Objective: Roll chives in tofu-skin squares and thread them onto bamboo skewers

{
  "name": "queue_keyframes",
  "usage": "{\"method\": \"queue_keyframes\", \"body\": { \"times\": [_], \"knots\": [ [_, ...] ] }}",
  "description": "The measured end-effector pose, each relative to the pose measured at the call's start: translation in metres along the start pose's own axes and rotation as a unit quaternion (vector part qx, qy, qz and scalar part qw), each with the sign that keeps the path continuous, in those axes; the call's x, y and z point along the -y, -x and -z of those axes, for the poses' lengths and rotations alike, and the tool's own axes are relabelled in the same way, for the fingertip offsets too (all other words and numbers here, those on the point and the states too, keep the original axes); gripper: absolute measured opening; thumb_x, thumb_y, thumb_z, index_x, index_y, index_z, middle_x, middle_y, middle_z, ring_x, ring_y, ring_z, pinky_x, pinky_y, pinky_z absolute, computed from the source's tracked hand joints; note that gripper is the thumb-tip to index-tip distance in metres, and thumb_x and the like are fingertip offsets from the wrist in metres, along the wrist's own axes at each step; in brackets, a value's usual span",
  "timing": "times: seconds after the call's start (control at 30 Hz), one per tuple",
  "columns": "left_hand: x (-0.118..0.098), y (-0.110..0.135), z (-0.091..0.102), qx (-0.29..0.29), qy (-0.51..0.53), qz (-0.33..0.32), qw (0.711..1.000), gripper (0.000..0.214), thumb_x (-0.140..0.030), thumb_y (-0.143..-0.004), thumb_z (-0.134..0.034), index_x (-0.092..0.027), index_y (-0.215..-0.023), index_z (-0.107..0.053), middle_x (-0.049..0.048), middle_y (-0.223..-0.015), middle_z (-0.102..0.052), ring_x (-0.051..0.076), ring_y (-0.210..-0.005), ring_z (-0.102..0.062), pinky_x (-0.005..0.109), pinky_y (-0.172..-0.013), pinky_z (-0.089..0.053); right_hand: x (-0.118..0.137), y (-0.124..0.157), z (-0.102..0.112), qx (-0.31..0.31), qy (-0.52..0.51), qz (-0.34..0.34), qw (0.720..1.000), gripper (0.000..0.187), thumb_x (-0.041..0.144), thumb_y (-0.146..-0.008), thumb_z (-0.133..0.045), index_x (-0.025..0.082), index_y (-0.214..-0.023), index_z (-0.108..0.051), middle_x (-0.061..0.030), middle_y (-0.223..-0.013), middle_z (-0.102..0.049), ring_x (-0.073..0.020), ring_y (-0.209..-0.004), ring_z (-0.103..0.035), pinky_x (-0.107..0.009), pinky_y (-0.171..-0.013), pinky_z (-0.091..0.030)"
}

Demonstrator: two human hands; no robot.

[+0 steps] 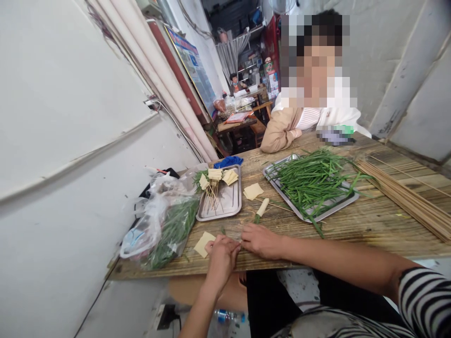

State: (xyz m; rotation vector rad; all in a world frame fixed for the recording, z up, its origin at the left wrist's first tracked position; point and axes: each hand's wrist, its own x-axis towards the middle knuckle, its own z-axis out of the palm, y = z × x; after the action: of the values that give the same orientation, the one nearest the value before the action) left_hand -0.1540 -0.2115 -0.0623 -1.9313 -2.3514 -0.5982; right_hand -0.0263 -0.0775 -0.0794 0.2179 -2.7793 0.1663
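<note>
My left hand [222,251] and my right hand [260,241] meet near the table's front edge, fingers bent and closed. A bit of green shows just beyond the left fingers, but what either hand grips is hidden. Beside my left hand lies a flat square tofu-skin sheet [205,244]. Just past my right hand rests a tofu-skin roll [262,207] with green stalks at its near end. More sheets [253,191] are stacked behind it. A metal tray [229,202] at the left holds several skewered rolls [214,174].
Long green chives [310,180] heap on a second metal tray [303,217]. Wooden skewers [405,199] lie at the right. Bagged greens [174,230] stand at the left, and a blue cloth [228,162] lies behind. A person [282,124] leans on the table's far side.
</note>
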Motion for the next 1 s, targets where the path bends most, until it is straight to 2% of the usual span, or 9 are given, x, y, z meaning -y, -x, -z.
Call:
{"method": "queue_keyframes", "body": {
  "times": [0.17, 0.4, 0.53, 0.6, 0.67, 0.73, 0.8, 0.87, 1.0],
  "knots": [
    [0.001, 0.009, -0.003, -0.014, 0.008, 0.029, 0.999, 0.023, -0.025, -0.085, -0.051, -0.025, -0.088, -0.073, 0.0042, -0.08, -0.073, 0.02, -0.08, -0.059, 0.035, -0.073, -0.038, -0.006, -0.006, 0.005, 0.042, -0.001, 0.011, 0.999, 0.024, 0.025, -0.092, -0.046, 0.015, -0.079, -0.063, -0.0054, -0.083, -0.06, -0.0191, -0.086, -0.046, -0.033, -0.077, -0.033],
    [0.0, 0.022, -0.027, -0.149, -0.075, -0.022, 0.986, 0.026, -0.027, -0.091, -0.044, -0.024, -0.087, -0.07, 0.0022, -0.084, -0.072, 0.02, -0.089, -0.057, 0.039, -0.082, -0.032, -0.01, -0.012, 0.001, 0.058, -0.019, -0.014, 0.998, 0.024, 0.027, -0.09, -0.051, 0.016, -0.073, -0.064, -0.005, -0.082, -0.06, -0.02, -0.088, -0.046, -0.033, -0.077, -0.031],
    [0.003, 0.019, -0.027, -0.139, -0.081, -0.04, 0.986, 0.027, -0.029, -0.092, -0.045, -0.025, -0.085, -0.07, 0.0022, -0.083, -0.072, 0.019, -0.088, -0.057, 0.039, -0.082, -0.03, -0.013, -0.011, 0.009, 0.061, -0.021, -0.02, 0.998, 0.025, 0.028, -0.092, -0.048, 0.017, -0.078, -0.066, -0.0045, -0.082, -0.061, -0.019, -0.086, -0.047, -0.032, -0.075, -0.032],
    [0.003, 0.018, -0.024, -0.135, -0.084, -0.045, 0.986, 0.026, -0.028, -0.092, -0.045, -0.026, -0.086, -0.07, 0.0019, -0.085, -0.072, 0.019, -0.088, -0.056, 0.038, -0.081, -0.029, -0.02, -0.005, 0.019, 0.047, -0.011, -0.063, 0.997, 0.023, 0.027, -0.093, -0.046, 0.016, -0.087, -0.066, -0.0052, -0.085, -0.062, -0.0188, -0.085, -0.047, -0.032, -0.073, -0.032],
    [0.002, 0.018, -0.023, -0.141, -0.087, -0.047, 0.985, 0.025, -0.027, -0.091, -0.046, -0.026, -0.087, -0.07, 0.0018, -0.088, -0.072, 0.019, -0.089, -0.056, 0.038, -0.081, -0.029, -0.028, 0.006, 0.031, 0.026, 0.032, -0.162, 0.986, 0.022, 0.023, -0.093, -0.045, 0.015, -0.092, -0.065, -0.0075, -0.087, -0.062, -0.0196, -0.085, -0.048, -0.032, -0.073, -0.033],
    [0.001, 0.019, -0.022, -0.143, -0.085, -0.049, 0.985, 0.023, -0.025, -0.091, -0.048, -0.026, -0.088, -0.07, 0.0016, -0.09, -0.071, 0.018, -0.088, -0.057, 0.037, -0.08, -0.028, -0.038, 0.02, 0.042, 0.019, 0.099, -0.272, 0.957, 0.023, 0.019, -0.092, -0.044, 0.012, -0.09, -0.065, -0.0106, -0.088, -0.062, -0.0216, -0.088, -0.048, -0.034, -0.075, -0.033],
    [0.0, 0.02, -0.022, -0.13, -0.079, -0.058, 0.987, 0.021, -0.022, -0.09, -0.048, -0.026, -0.092, -0.069, 0.0013, -0.089, -0.07, 0.016, -0.084, -0.057, 0.035, -0.078, -0.029, -0.045, 0.032, 0.047, 0.039, 0.149, -0.336, 0.929, 0.023, 0.014, -0.091, -0.044, 0.011, -0.087, -0.066, -0.0123, -0.086, -0.062, -0.0235, -0.091, -0.049, -0.035, -0.077, -0.034],
    [0.0, 0.021, -0.021, -0.113, -0.075, -0.063, 0.989, 0.021, -0.019, -0.09, -0.048, -0.025, -0.096, -0.068, 0.0012, -0.088, -0.069, 0.015, -0.081, -0.056, 0.034, -0.077, -0.03, -0.049, 0.041, 0.046, 0.066, 0.171, -0.349, 0.919, 0.023, 0.011, -0.089, -0.044, 0.01, -0.085, -0.066, -0.0127, -0.084, -0.063, -0.0244, -0.091, -0.05, -0.036, -0.077, -0.035],
    [0.004, 0.022, -0.019, -0.079, -0.065, -0.079, 0.992, 0.024, -0.018, -0.091, -0.046, -0.023, -0.106, -0.064, 0.0029, -0.085, -0.065, 0.016, -0.079, -0.053, 0.031, -0.072, -0.032, -0.054, 0.045, 0.04, 0.081, 0.179, -0.333, 0.922, 0.022, 0.01, -0.087, -0.046, 0.01, -0.084, -0.067, -0.013, -0.084, -0.064, -0.0243, -0.089, -0.052, -0.035, -0.076, -0.036]
  ]
}}
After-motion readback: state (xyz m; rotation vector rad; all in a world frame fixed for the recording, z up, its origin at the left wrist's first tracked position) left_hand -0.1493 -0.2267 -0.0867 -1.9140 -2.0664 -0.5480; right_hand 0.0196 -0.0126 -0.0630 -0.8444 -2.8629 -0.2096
